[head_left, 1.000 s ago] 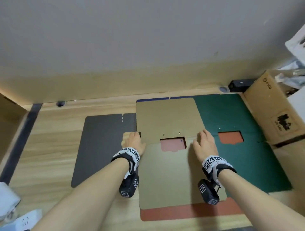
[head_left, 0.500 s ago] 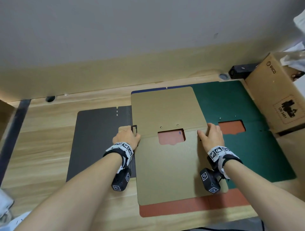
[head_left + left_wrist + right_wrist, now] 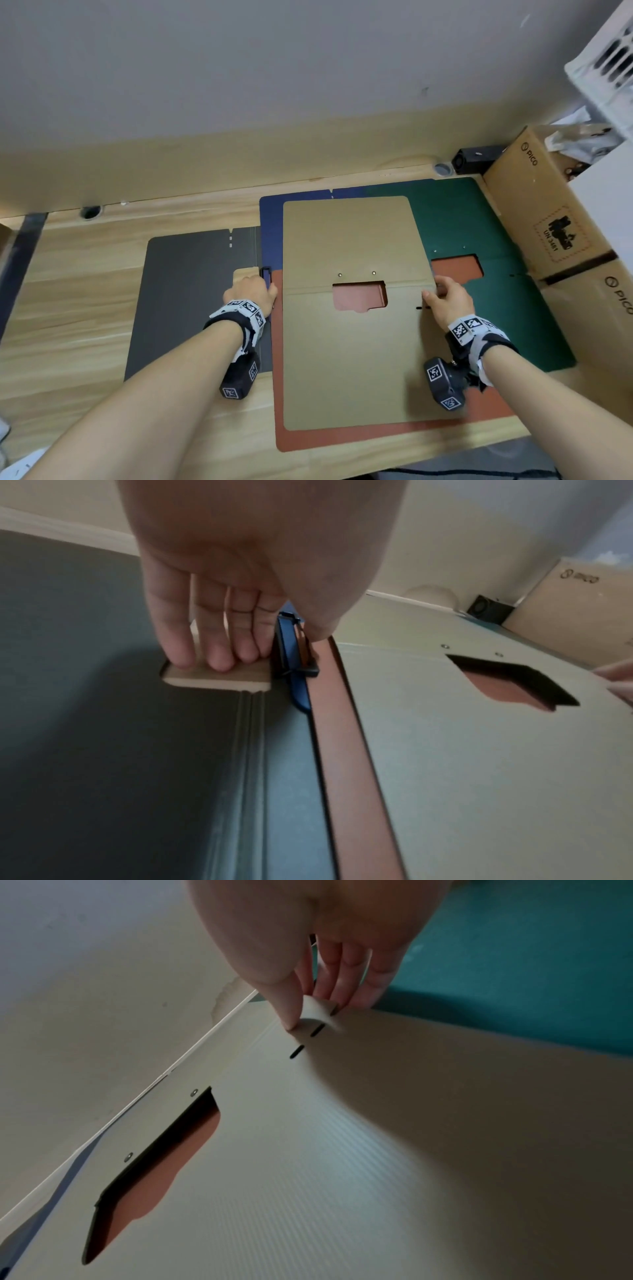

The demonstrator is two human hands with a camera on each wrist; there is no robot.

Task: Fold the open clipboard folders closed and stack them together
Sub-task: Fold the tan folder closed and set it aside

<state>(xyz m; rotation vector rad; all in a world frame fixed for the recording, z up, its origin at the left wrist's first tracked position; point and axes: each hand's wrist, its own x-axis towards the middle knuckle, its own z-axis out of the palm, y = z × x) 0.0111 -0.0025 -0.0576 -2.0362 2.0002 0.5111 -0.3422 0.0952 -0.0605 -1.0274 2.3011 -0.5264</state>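
An open tan folder (image 3: 352, 349) lies on top of the pile, with a rust-red folder (image 3: 342, 440) under it. A blue folder (image 3: 270, 233), a green folder (image 3: 459, 219) and a dark grey folder (image 3: 188, 294) lie spread around them. My left hand (image 3: 251, 291) stands beside the tan folder's left edge. Its fingertips (image 3: 219, 664) press the bare table through the grey folder's cutout, and the thumb rests by a black clip (image 3: 294, 656). My right hand (image 3: 445, 296) pinches the tan folder's right edge (image 3: 318, 1010) at the fold line, curling it up.
Cardboard boxes (image 3: 548, 222) stand along the right side, close to the green folder. A small black device (image 3: 476, 159) sits at the back wall and a white crate (image 3: 613, 61) is at the upper right. The table's front edge runs just below the rust-red folder.
The tan folder has slid right, uncovering strips of the blue and rust-red folders. My left hand stayed at the grey folder's cutout. The right hand now pinches the tan edge.
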